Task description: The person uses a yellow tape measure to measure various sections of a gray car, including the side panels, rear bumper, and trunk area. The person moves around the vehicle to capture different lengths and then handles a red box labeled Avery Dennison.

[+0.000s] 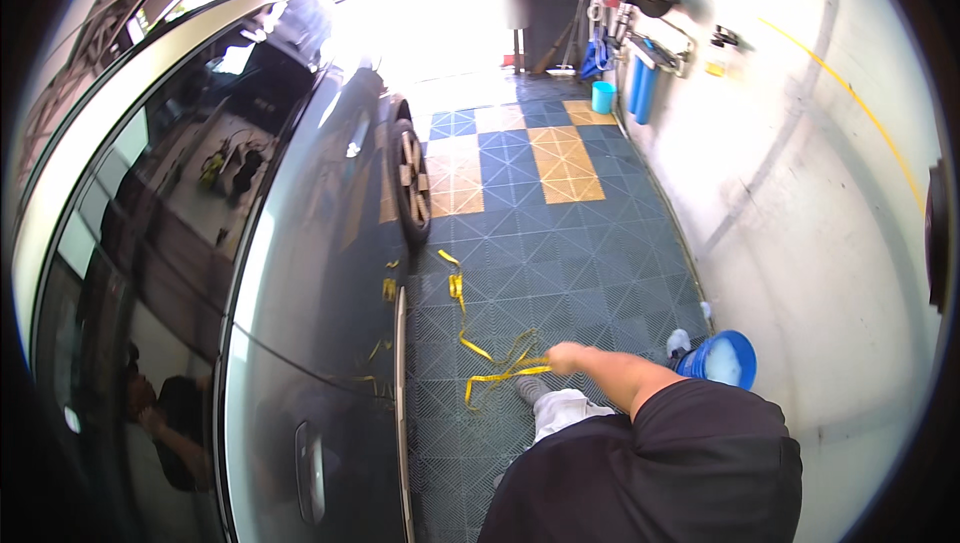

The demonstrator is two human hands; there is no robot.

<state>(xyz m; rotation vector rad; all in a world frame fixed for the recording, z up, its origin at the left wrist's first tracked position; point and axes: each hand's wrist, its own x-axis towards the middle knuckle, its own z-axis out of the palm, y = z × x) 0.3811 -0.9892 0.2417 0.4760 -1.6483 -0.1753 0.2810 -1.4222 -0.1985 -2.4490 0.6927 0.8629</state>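
Observation:
A long, flat yellow strap (480, 379) lies in loose bends on the dark tiled floor. My right hand (567, 356) is closed around part of it, low over the floor, with the arm reaching leftward from a black sleeve. From there the strap runs forward to a bunched yellow piece (456, 286) beside the car's wheel. My shoe (530, 388) is right by the strap, below the hand. The left hand does not show directly.
A dark car (340, 343) fills the left side, its wheel (410, 183) ahead. At right, a blue bucket (692, 364) holding white foam stands near the white wall (800, 243). Farther off are a light-blue pail (602, 97) and blue filter cylinders (643, 90).

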